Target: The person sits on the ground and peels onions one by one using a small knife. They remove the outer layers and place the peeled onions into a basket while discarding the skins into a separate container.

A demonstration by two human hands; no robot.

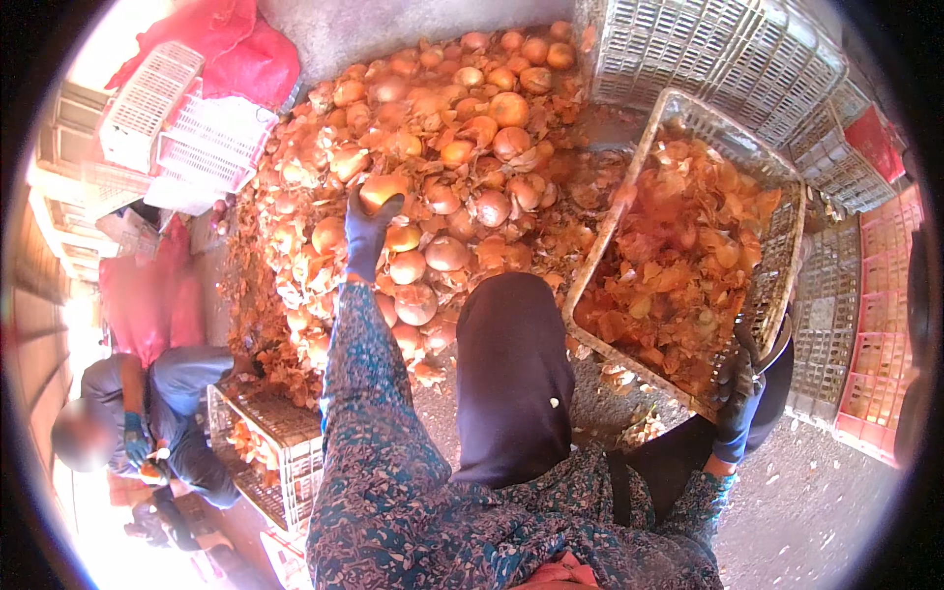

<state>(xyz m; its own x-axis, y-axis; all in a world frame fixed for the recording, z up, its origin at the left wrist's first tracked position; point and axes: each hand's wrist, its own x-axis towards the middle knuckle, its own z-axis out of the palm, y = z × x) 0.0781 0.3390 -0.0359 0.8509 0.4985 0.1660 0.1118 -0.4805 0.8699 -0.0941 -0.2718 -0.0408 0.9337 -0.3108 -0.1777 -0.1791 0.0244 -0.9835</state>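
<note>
My left hand (pixel 369 232), in a dark work glove, reaches into a heap of onions (pixel 446 254). Thumb and fingers are curved around one large orange-brown onion (pixel 385 189). At the near right corner of a dirty plastic crate (pixel 601 254) is my gloved right hand (pixel 737 402). It grips what looks like a tool with a curved metal blade (pixel 779 344); the handle is hidden by the fingers. Dry onion skins (pixel 667 273) lie in that crate, which tilts beside my right knee.
Slatted crates (pixel 719 63) are stacked at the back right, with red crates (pixel 877 346) further right. At left, another person (pixel 158 383) sits handling an onion near a crate on its side (pixel 295 464). White crates (pixel 214 136) and red sacking (pixel 251 63) stand back left.
</note>
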